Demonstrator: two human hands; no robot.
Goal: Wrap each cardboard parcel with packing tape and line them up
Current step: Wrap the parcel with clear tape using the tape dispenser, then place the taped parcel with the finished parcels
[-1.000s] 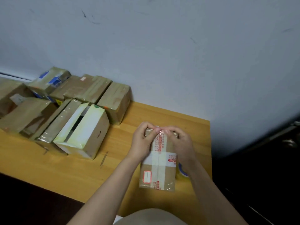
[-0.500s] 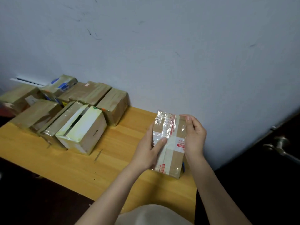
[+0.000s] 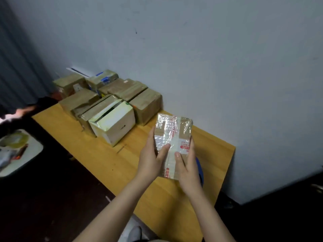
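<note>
A small cardboard parcel (image 3: 174, 130), wrapped in clear tape with red print, is held upright above the wooden table (image 3: 108, 159). My left hand (image 3: 152, 159) grips its left side, thumb across the front. My right hand (image 3: 187, 168) grips its right side and lower edge. A blue tape roll (image 3: 201, 170) lies on the table, mostly hidden behind my right hand. Several taped parcels (image 3: 145, 105) stand lined up against the wall at the table's far left, with a white box (image 3: 113, 123) at the front of the group.
The wall runs close behind the table. A white stool (image 3: 33, 151) with clutter on it stands at the left, beyond a dark gap. The table's right edge ends near a dark doorway.
The parcel has been lifted off the table and stood upright between both hands. My right hand slid from its top end down to its lower right side.
</note>
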